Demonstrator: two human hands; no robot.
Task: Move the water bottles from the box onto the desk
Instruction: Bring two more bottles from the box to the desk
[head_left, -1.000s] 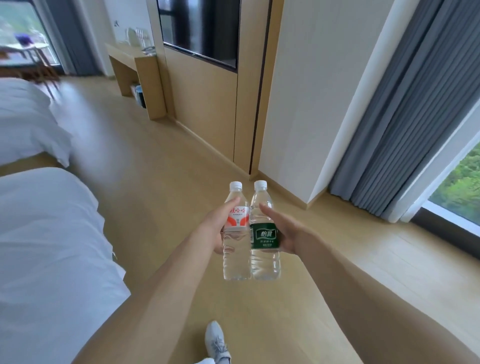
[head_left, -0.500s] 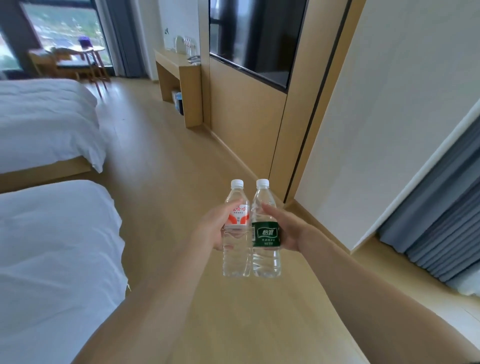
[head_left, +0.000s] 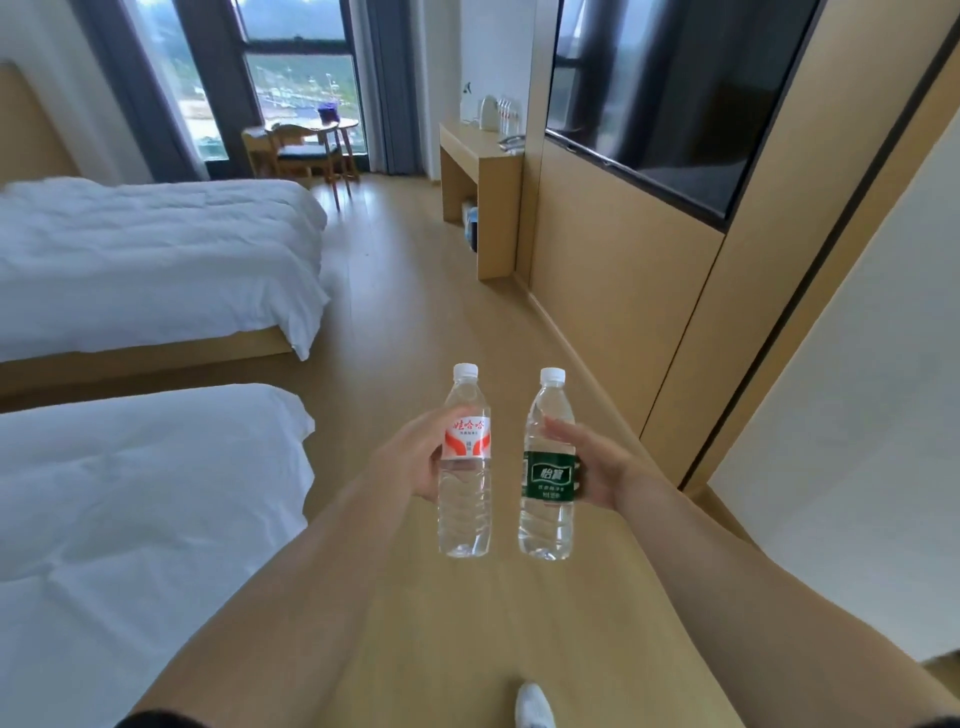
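Left hand (head_left: 415, 462) grips red-label bottle (head_left: 465, 462) upright at mid-body; right hand (head_left: 597, 467) wraps green-label bottle (head_left: 548, 467) likewise. Bottles apart, carried over floor, likely for transport to bench (head_left: 480, 150) far ahead by wall.

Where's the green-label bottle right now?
Head view, centre-right: the green-label bottle is upright in the right hand, beside but apart from the red-label bottle.

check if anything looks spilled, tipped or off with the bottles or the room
Nothing stands out. The left hand holds the red-label bottle and the right hand the green-label bottle, both upright, capped and full. No spill shows on the floor.
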